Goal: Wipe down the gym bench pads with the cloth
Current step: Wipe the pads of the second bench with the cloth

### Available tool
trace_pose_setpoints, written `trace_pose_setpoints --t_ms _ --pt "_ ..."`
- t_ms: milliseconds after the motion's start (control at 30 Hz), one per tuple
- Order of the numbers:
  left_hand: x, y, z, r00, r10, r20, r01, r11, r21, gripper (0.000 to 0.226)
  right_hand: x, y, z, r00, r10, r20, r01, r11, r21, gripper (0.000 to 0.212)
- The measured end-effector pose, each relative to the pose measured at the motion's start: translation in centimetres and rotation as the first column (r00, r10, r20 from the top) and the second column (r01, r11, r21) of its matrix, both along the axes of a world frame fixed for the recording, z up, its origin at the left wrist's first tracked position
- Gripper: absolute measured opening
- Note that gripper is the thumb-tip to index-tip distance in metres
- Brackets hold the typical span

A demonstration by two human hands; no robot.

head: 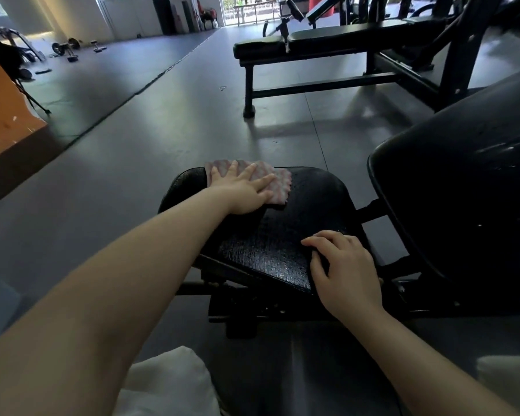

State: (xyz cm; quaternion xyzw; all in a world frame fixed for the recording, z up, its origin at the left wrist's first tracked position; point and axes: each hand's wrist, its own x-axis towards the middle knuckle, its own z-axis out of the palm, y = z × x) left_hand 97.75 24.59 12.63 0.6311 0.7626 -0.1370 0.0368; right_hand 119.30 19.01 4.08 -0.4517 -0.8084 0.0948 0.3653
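Observation:
A black textured seat pad (270,235) of a gym bench fills the middle of the view. A pink and grey patterned cloth (278,181) lies flat on its far end. My left hand (243,190) presses down on the cloth with straight, spread fingers. My right hand (342,268) rests on the pad's near right corner, its fingers curled over the edge. The larger black back pad (457,205) rises tilted at the right, joined to the seat by a metal bracket.
A second black flat bench (336,40) on a metal frame stands behind, across the grey rubber floor (162,130). Dumbbells (69,49) lie far left near an orange block (3,115). The white fabric (168,382) at the bottom edge is my clothing.

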Motion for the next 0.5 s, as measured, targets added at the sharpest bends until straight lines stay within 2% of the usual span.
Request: trace_pose_setpoints --t_ms 200,400,500 --pt "0.6 2.4 -0.2 0.999 0.052 -0.016 -0.052 0.999 0.004 0.052 0.0 0.0 0.1 1.0 0.016 -0.008 -0.016 1.0 0.021 0.039" --pt "3.2 -2.3 -0.5 0.997 -0.071 0.012 0.071 0.997 -0.031 0.049 0.1 -0.3 0.2 0.999 0.037 0.007 -0.037 0.999 0.023 0.038" --pt "5.1 -6.0 -0.9 0.987 -0.158 -0.008 0.158 0.987 -0.032 0.049 0.7 -0.5 0.5 0.992 0.083 -0.097 -0.089 0.995 -0.052 0.028"
